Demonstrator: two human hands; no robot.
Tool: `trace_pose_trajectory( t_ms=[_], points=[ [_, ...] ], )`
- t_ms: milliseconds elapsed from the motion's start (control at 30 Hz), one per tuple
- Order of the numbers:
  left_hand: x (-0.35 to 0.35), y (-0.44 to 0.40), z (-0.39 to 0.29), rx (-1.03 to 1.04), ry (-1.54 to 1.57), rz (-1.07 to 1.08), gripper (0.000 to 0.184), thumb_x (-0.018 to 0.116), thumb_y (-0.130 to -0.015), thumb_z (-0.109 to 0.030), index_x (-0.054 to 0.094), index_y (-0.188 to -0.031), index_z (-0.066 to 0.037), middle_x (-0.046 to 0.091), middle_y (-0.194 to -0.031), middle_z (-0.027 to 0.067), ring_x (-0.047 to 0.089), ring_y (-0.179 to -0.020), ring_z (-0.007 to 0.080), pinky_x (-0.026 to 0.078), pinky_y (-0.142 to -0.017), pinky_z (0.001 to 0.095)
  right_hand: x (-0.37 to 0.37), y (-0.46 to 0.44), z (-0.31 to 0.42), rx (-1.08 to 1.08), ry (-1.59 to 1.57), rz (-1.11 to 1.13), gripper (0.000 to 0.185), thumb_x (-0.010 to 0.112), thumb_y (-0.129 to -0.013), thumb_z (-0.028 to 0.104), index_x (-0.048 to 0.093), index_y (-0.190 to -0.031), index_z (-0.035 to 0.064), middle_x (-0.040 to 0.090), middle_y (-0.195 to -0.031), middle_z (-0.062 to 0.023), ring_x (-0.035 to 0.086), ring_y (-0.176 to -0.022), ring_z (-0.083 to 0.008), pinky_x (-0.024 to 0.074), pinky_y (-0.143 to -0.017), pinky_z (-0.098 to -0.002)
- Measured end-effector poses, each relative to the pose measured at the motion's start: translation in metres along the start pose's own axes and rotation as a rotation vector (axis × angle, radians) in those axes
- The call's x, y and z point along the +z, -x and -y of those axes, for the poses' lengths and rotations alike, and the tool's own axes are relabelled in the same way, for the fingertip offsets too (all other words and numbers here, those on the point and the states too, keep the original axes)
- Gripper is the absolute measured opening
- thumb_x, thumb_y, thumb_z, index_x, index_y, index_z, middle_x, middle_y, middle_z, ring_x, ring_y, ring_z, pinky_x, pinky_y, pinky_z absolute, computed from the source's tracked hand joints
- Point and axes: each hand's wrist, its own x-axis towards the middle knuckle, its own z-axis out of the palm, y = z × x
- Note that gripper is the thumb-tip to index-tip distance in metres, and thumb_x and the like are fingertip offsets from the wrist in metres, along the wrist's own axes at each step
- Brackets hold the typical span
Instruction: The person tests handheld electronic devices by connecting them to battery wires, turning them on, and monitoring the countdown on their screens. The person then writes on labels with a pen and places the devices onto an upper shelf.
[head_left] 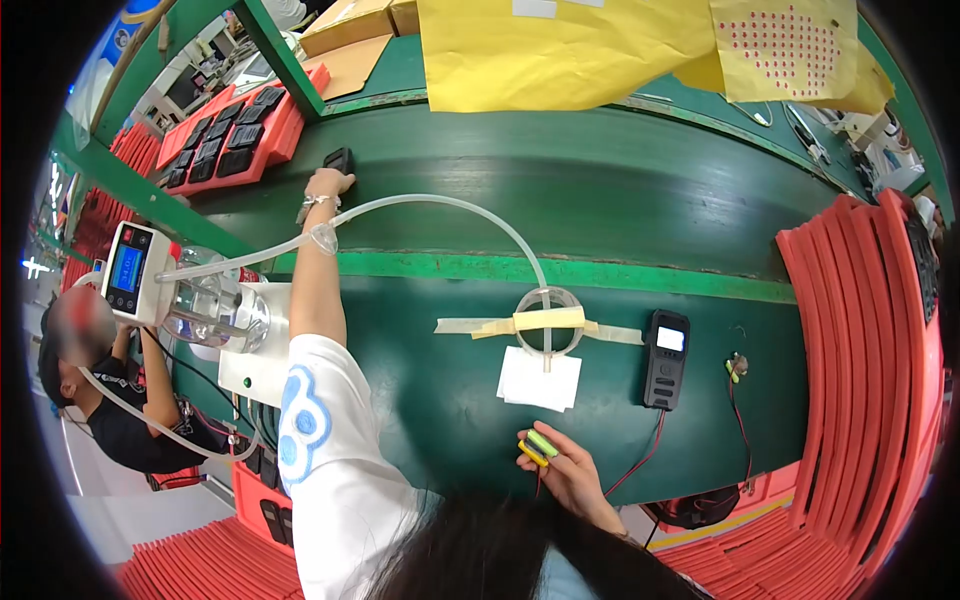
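Observation:
My left hand (328,183) is stretched far forward over the green belt, its fingers closed on a small black device (340,160). Close to the bench's front edge, my right hand (572,478) holds a small yellow and green connector (538,447) between thumb and fingers, with a red wire below it. A black handheld meter (666,360) with a lit screen lies on the green bench to the right. Between them, a clear round cup (549,322) is taped down with yellow tape, a tube running into it, beside white paper sheets (538,379).
A white instrument (137,270) with a blue display and a clear jar (215,310) stand at left. A red tray (262,135) of black devices is beyond. Stacked red trays (860,370) rise at right. A co-worker (130,400) in black is at far left.

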Motion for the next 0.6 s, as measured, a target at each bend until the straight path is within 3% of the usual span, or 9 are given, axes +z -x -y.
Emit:
trace_pose_trajectory(
  t_ms=[67, 167, 267, 333, 367, 433, 467, 533, 600],
  points=[
    [-0.008, 0.029, -0.015, 0.173, -0.008, 0.088, 0.088, 0.065, -0.070, -0.058, 0.049, -0.124, 0.010, 0.059, -0.120, 0.0240, 0.059, -0.111, 0.0322, 0.047, -0.092, 0.0389, 0.001, 0.000, -0.001, -0.011, 0.096, -0.016, 0.047, 0.045, -0.092, 0.002, 0.036, -0.138, -0.0048, 0.046, -0.132, -0.0239, 0.058, -0.101, -0.0295, 0.0466, -0.091, -0.0367],
    [-0.010, 0.086, -0.035, 0.227, 0.366, 0.167, 0.085, 0.060, -0.072, -0.063, 0.058, -0.114, 0.011, 0.059, -0.117, 0.0268, 0.059, -0.110, 0.0361, 0.046, -0.093, 0.0388, -0.001, 0.002, -0.002, -0.027, 0.136, 0.019, 0.045, 0.048, -0.090, 0.000, 0.041, -0.134, -0.0036, 0.050, -0.127, -0.0205, 0.058, -0.101, -0.0291, 0.0462, -0.092, -0.0387],
    [-0.005, 0.136, -0.046, 0.326, 0.356, 0.188, 0.086, 0.055, -0.075, -0.066, 0.059, -0.114, 0.010, 0.060, -0.114, 0.0282, 0.059, -0.110, 0.0368, 0.045, -0.092, 0.0384, -0.003, 0.001, -0.005, -0.057, 0.171, 0.051, 0.043, 0.051, -0.087, -0.002, 0.043, -0.130, -0.0032, 0.052, -0.119, -0.0171, 0.058, -0.101, -0.0282, 0.0455, -0.093, -0.0406],
    [0.003, 0.168, -0.052, 0.452, 0.842, 0.358, 0.060, 0.048, -0.088, -0.057, 0.061, -0.086, 0.002, 0.062, -0.074, 0.0088, 0.061, -0.071, 0.0202, 0.045, -0.062, 0.0317, -0.004, 0.001, -0.007, -0.085, 0.198, 0.069, 0.042, 0.051, -0.087, -0.003, 0.044, -0.129, -0.0031, 0.052, -0.118, -0.0161, 0.058, -0.101, -0.0277, 0.0455, -0.093, -0.0403],
    [0.011, 0.175, -0.048, 0.426, 1.001, 0.472, 0.049, 0.049, -0.092, -0.051, 0.055, -0.076, -0.004, 0.051, -0.064, 0.0007, 0.051, -0.061, 0.0128, 0.039, -0.055, 0.0264, -0.002, 0.002, -0.006, -0.065, 0.203, 0.051, 0.041, 0.050, -0.086, -0.005, 0.044, -0.127, -0.0030, 0.052, -0.117, -0.0145, 0.059, -0.101, -0.0270, 0.0463, -0.092, -0.0386],
    [0.007, 0.231, -0.048, 0.351, 1.255, 0.479, 0.048, 0.050, -0.091, -0.050, 0.057, -0.078, -0.005, 0.050, -0.064, 0.0013, 0.053, -0.060, 0.0151, 0.041, -0.057, 0.0263, -0.005, 0.002, -0.007, -0.072, 0.250, 0.082, 0.040, 0.051, -0.087, -0.005, 0.045, -0.126, -0.0031, 0.053, -0.116, -0.0140, 0.060, -0.100, -0.0267, 0.0468, -0.092, -0.0373],
    [0.008, 0.249, -0.044, 0.242, 1.503, 0.616, 0.036, 0.057, -0.093, -0.037, 0.051, -0.096, -0.001, 0.053, -0.078, 0.0080, 0.054, -0.069, 0.0181, 0.049, -0.063, 0.0333, -0.007, 0.002, -0.007, -0.080, 0.307, 0.122, 0.038, 0.051, -0.087, -0.005, 0.045, -0.125, -0.0032, 0.053, -0.116, -0.0136, 0.061, -0.099, -0.0263, 0.0474, -0.091, -0.0361],
    [0.009, 0.310, -0.031, 0.188, 1.991, 0.815, 0.034, 0.059, -0.093, -0.028, 0.048, -0.104, 0.002, 0.054, -0.088, 0.0118, 0.054, -0.078, 0.0216, 0.050, -0.070, 0.0364, -0.008, 0.004, -0.009, -0.084, 0.305, 0.116, 0.036, 0.053, -0.087, -0.005, 0.047, -0.122, -0.0032, 0.054, -0.114, -0.0126, 0.062, -0.098, -0.0259, 0.0488, -0.088, -0.0346],
    [0.022, 0.355, -0.009, 0.181, 2.015, 0.812, 0.037, 0.058, -0.093, -0.022, 0.045, -0.116, 0.004, 0.055, -0.101, 0.0132, 0.056, -0.092, 0.0244, 0.049, -0.081, 0.0370, -0.005, 0.007, -0.008, -0.089, 0.354, 0.106, 0.034, 0.054, -0.087, -0.004, 0.047, -0.121, -0.0032, 0.056, -0.112, -0.0121, 0.063, -0.096, -0.0244, 0.0492, -0.087, -0.0334]
  ],
)
